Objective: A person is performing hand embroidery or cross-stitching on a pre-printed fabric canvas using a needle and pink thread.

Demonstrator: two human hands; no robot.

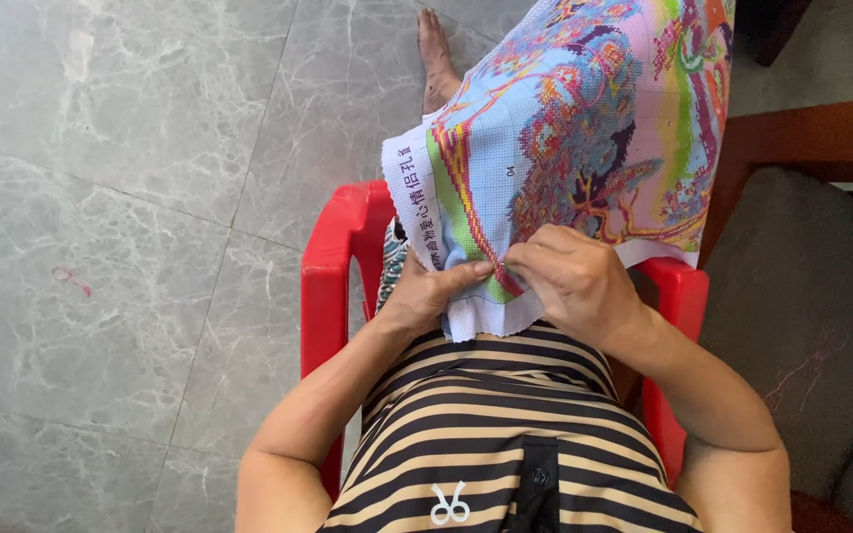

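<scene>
Striped shirt (pixel 505 424) closest. L hand (pixel 431 291) grips white cloth edge, thumb on top; R hand (pixel 575 276) pinches stitches on colourful embroidery cloth (pixel 575 128), draped over lap on red chair (pixel 333 266).

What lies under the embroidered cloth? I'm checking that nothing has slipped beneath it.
The cross-stitch cloth drapes over the person's lap and the red plastic chair. A bare foot pokes out beyond it. The left hand and right hand pinch its near edge. Anything else underneath is hidden.
</scene>
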